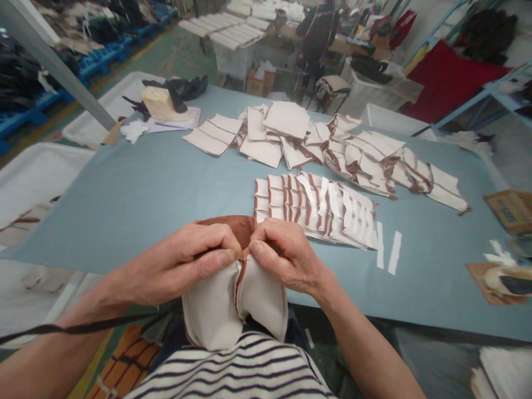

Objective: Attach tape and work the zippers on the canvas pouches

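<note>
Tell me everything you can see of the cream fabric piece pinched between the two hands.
The cream fabric piece looks like soft cloth, edged with brown trim and showing a brown lining at its top. It hangs in two rounded lobes over the near edge of the table, above a striped shirt. The left hand and right hand pinch its upper seam.

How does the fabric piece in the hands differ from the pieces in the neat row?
The held piece is puffed; the row pieces lie flat. The held piece is pinched by left hand and right hand; the row pieces rest overlapped on the table. Both are cream with brown trim.
</note>
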`<state>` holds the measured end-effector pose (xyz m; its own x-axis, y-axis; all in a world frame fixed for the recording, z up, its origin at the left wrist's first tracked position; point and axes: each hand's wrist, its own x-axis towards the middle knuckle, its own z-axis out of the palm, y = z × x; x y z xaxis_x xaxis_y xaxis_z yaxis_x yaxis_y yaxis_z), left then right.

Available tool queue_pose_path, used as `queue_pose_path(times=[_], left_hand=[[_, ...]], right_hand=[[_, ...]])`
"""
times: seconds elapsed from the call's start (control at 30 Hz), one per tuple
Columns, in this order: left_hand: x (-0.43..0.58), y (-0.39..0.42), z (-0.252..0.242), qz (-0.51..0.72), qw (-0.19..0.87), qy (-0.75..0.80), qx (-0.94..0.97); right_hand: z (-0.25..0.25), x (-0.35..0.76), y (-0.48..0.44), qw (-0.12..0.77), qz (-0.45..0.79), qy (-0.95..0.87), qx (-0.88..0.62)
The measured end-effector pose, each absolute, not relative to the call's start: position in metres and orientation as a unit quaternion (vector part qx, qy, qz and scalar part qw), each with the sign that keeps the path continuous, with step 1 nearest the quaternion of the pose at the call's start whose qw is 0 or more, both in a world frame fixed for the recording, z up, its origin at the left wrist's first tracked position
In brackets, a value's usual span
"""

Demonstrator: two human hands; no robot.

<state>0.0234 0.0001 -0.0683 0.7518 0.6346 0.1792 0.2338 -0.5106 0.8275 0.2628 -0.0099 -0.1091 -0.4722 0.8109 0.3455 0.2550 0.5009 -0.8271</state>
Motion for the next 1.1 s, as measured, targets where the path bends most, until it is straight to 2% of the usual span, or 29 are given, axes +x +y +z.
queue_pose_path(times=[0.3,0.53,0.63,0.73,0.83,0.97,1.1], left_hand=[[0.018,0.014,-0.051,0.177,0.391,0.254,0.867],[0.014,0.009,-0.062,0.179,0.313,0.285,0.888],[0.006,0.000,-0.066,0.189,0.285,0.298,0.891],[-0.006,-0.005,-0.065,0.204,0.247,0.311,0.895],[-0.018,-0.002,-0.064,0.229,0.221,0.317,0.893],[-0.016,0.010,-0.063,0.237,0.284,0.296,0.881],[0.012,0.012,-0.059,0.227,0.367,0.242,0.869]], right_hand=[[-0.099,0.268,-0.005,0.411,0.301,-0.801,-0.314],[-0.118,0.283,0.016,0.332,0.406,-0.763,-0.378],[-0.135,0.298,0.019,0.309,0.403,-0.763,-0.399],[-0.136,0.308,0.010,0.331,0.382,-0.777,-0.375],[-0.114,0.307,-0.002,0.376,0.381,-0.776,-0.334],[-0.075,0.297,-0.010,0.421,0.375,-0.781,-0.268],[-0.061,0.288,-0.011,0.409,0.375,-0.797,-0.239]])
